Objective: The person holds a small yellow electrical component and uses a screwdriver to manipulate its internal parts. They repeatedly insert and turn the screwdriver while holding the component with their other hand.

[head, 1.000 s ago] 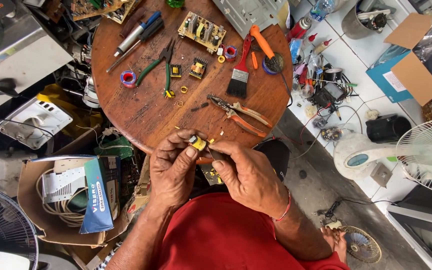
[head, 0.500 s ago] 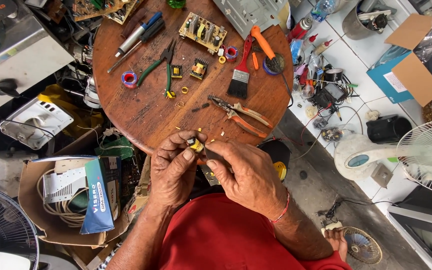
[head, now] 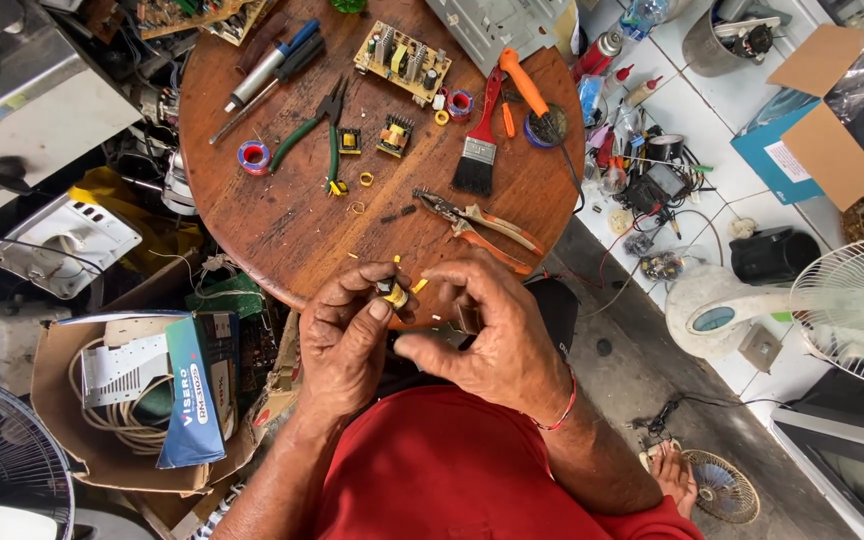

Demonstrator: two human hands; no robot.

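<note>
Both hands are meeting at the near edge of the round wooden table, just above the person's red shirt. The left hand is pinching a small yellow-wrapped transformer between its thumb and curled fingertips, so the part is sitting at the very tips, tight against the thumb pad. The right hand is curling in from the right, its fingers bent and closing toward the same part, its thumb pointing left just below it; whether it is touching the part cannot be told. Farther off on the table, orange-handled pliers are lying just beyond the right hand, with a black paintbrush and green-handled cutters well apart.
</note>
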